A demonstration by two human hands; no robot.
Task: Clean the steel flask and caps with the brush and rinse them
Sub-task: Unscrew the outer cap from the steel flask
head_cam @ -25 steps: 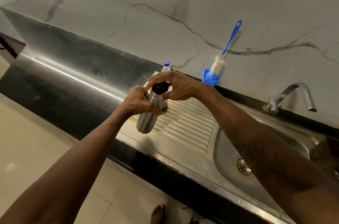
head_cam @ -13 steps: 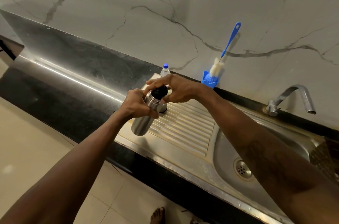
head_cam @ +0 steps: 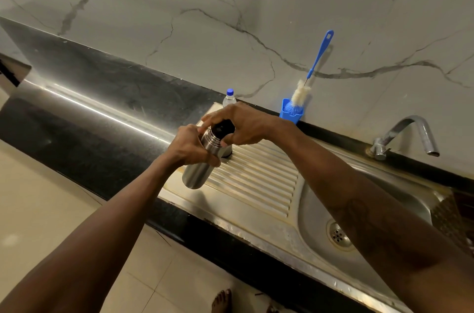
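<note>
The steel flask (head_cam: pixel 196 174) is held tilted above the ribbed drainboard (head_cam: pixel 256 177), its mouth pointing up and to the right. My left hand (head_cam: pixel 191 147) is wrapped around its upper body. My right hand (head_cam: pixel 241 124) grips the black inner cap (head_cam: pixel 225 128) at the flask's mouth with fingers and thumb. A steel outer cap (head_cam: pixel 227 152) stands on the drainboard just behind the flask, mostly hidden by my hands. The blue-handled bottle brush (head_cam: pixel 311 74) stands in a blue holder (head_cam: pixel 291 114) against the wall.
The sink bowl (head_cam: pixel 320 200) with its drain (head_cam: pixel 338 234) lies to the right, under the tap (head_cam: pixel 410 133). A small plastic bottle (head_cam: pixel 229 98) with a blue lid stands behind my hands. Black counter (head_cam: pixel 102 97) runs to the left. Bare toes (head_cam: pixel 221 300) show on the floor tiles.
Both hands and the flask have shifted a little down and left, and the flask's tilt has changed. My right hand's fingers have turned around the black cap.
</note>
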